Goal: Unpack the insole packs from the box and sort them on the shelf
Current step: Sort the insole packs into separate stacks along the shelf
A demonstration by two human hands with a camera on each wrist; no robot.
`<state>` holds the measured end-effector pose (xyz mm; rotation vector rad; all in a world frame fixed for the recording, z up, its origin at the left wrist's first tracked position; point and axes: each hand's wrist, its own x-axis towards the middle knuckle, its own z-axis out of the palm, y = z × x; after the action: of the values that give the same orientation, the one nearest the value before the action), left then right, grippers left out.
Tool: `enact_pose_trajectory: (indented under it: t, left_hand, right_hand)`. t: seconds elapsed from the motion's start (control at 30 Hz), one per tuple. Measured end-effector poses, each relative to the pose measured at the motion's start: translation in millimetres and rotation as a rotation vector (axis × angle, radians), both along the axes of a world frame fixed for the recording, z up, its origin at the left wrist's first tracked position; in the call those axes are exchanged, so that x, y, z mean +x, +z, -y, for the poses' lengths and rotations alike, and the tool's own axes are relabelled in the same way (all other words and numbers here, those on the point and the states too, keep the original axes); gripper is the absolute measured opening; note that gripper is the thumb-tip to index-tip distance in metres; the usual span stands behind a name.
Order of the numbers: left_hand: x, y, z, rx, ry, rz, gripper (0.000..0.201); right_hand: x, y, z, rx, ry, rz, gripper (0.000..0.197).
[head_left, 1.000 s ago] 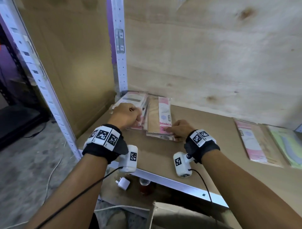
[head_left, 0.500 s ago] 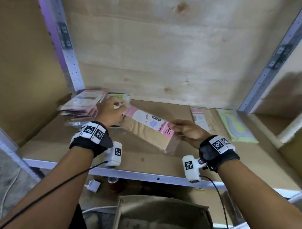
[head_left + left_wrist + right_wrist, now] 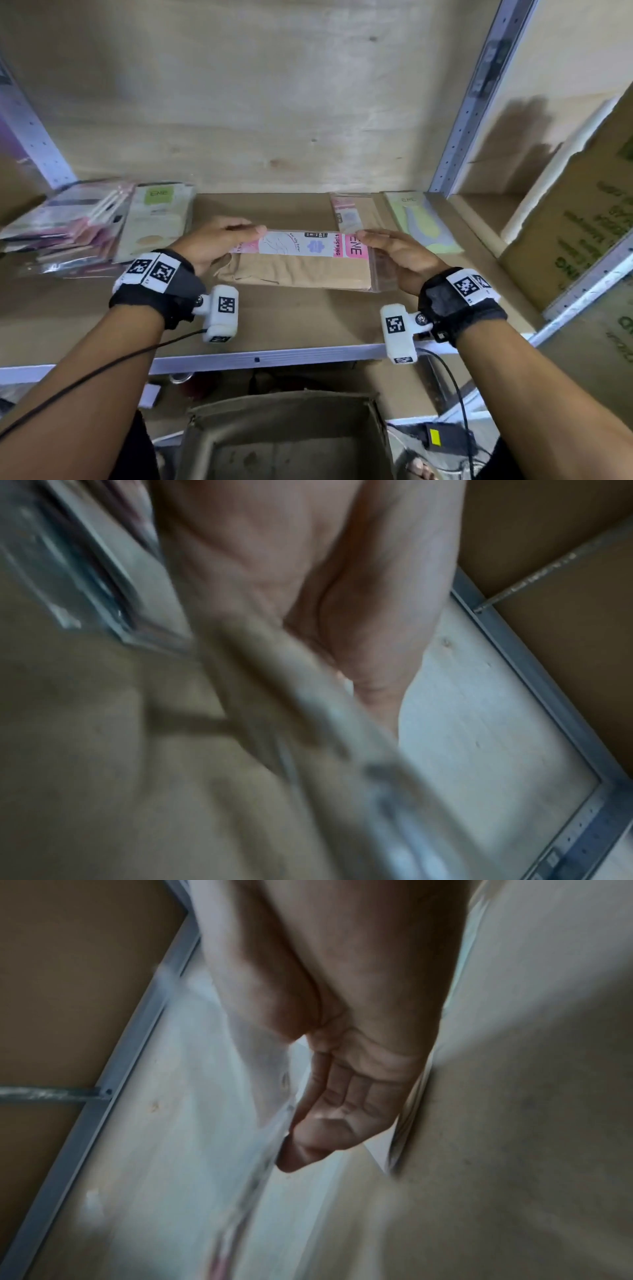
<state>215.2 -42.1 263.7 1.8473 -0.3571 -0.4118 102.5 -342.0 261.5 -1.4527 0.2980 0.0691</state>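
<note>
A clear insole pack (image 3: 301, 269) with a pink and white label and beige contents hangs level over the middle of the shelf board (image 3: 291, 325). My left hand (image 3: 246, 236) pinches its left end, thumb on top. My right hand (image 3: 373, 246) pinches its right end by the pink label. Both wrist views are blurred: the left wrist view shows my left hand (image 3: 308, 588) on the pack (image 3: 291, 696), the right wrist view my right hand (image 3: 342, 1102) at the pack's clear plastic edge (image 3: 260, 1123). The open cardboard box (image 3: 287, 438) stands below the shelf.
A pile of packs (image 3: 68, 226) and a green-labelled pack (image 3: 154, 219) lie at the shelf's left. A pink pack (image 3: 349, 212) and a green pack (image 3: 424, 222) lie flat at the back right. Large cardboard cartons (image 3: 582, 222) stand beyond the right upright.
Both hands lifted the pink pack off the left pile and carried it right to the shelf's middle, turning it level. The view has swung right with them.
</note>
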Motion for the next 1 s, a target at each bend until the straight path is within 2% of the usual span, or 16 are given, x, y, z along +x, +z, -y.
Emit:
enact_pose_trajectory:
  t: [0.17, 0.27, 0.4, 0.5, 0.63, 0.73, 0.8, 0.9, 1.0]
  left_hand:
    - [3, -5, 19, -0.134, 0.150, -0.087, 0.036]
    - [5, -7, 27, -0.230, 0.299, -0.146, 0.036]
    - [0, -8, 33, -0.371, 0.411, -0.227, 0.016]
    - [-9, -15, 40, -0.300, 0.378, -0.239, 0.027]
    - [-22, -16, 43, -0.286, 0.272, -0.221, 0.007]
    - [-22, -14, 33, -0.116, 0.138, -0.180, 0.023]
    - [-18, -12, 26, -0.100, 0.103, -0.181, 0.033]
    - [-5, -4, 16, -0.122, 0.232, -0.092, 0.054]
    - [11, 3, 7, -0.215, 0.304, -0.082, 0.061]
  right_hand:
    - [-1, 4, 8, 0.190, -0.030, 0.034, 0.048]
    - [3, 3, -1, 0.282, -0.083, 0.038, 0.018]
    - [16, 2, -23, 0.341, -0.065, 0.036, 0.013]
    - [27, -2, -46, 0.314, -0.032, 0.044, 0.018]
    - [38, -9, -64, 0.222, -0.122, 0.094, 0.029]
    - [43, -10, -65, 0.156, -0.150, 0.087, 0.025]
    - [41, -9, -66, 0.138, -0.084, 0.092, 0.024]
    - [39, -11, -72, 0.075, 0.088, 0.121, 0.033]
    - [34, -13, -80, 0.019, 0.264, 0.128, 0.034]
